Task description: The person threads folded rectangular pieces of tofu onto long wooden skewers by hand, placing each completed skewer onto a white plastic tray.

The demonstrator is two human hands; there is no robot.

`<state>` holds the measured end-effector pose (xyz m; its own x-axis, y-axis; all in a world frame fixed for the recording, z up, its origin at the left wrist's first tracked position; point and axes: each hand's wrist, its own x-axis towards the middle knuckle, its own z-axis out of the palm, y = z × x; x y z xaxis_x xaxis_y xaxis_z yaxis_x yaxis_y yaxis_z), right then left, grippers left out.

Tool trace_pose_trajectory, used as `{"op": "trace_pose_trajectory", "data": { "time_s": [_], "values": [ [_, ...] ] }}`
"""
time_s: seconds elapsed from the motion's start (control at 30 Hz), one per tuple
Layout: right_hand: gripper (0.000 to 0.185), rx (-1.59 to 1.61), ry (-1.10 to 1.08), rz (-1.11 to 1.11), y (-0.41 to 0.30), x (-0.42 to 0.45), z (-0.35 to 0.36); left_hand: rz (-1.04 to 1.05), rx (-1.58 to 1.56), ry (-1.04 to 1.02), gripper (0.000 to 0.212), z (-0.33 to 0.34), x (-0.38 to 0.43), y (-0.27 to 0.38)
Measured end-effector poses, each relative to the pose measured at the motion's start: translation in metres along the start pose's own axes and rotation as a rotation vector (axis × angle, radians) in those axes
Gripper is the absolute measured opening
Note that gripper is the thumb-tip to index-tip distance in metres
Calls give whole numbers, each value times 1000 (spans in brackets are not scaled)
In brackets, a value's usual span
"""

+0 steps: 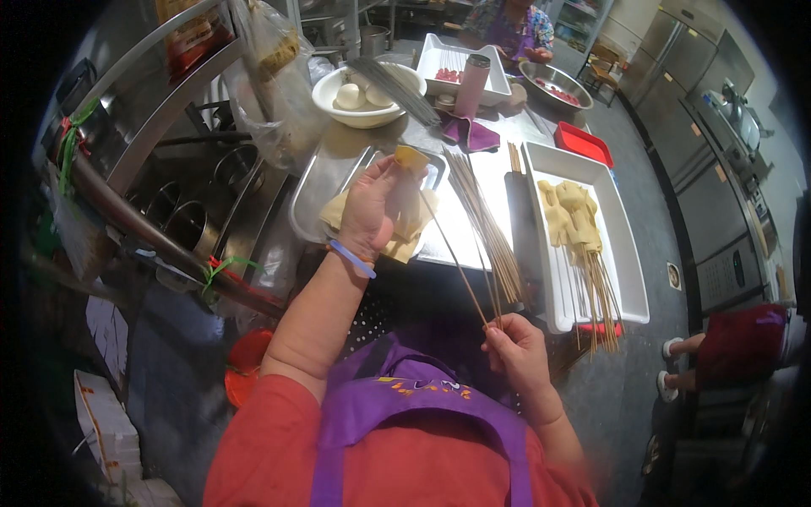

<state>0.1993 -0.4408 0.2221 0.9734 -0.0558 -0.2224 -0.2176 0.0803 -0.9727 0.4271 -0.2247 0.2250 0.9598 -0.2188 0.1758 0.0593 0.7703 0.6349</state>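
My left hand is raised over the metal tray, pinching a piece of yellow bean curd sheet. Lower and to the right, my right hand grips thin wooden skewers by their lower ends. One of these slants up to the held sheet; whether it pierces the sheet I cannot tell. More pale yellow sheets lie beneath my left hand. Beside them on the table rests a bundle of loose skewers. Skewered folded sheets fill part of a white plastic tray at right, their sticks overhanging its near edge.
Across the metal table stand a white bowl under dark metal skewers, a pink bottle and a red tray. A co-worker is beyond, near a steel bowl. A rack rail runs along my left.
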Motion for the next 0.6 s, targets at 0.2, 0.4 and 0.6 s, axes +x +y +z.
{"op": "trace_pose_trajectory", "data": {
  "time_s": [0.2,0.4,0.6],
  "values": [
    [9,31,-26,61,1,0,-1,-55,-46,-50,23,3,-5,-4],
    [9,50,0,69,5,1,-1,2,19,-92,22,18,-10,-3],
    [12,13,-16,45,-2,8,9,167,323,87,19,28,-15,-7]
  ]
}}
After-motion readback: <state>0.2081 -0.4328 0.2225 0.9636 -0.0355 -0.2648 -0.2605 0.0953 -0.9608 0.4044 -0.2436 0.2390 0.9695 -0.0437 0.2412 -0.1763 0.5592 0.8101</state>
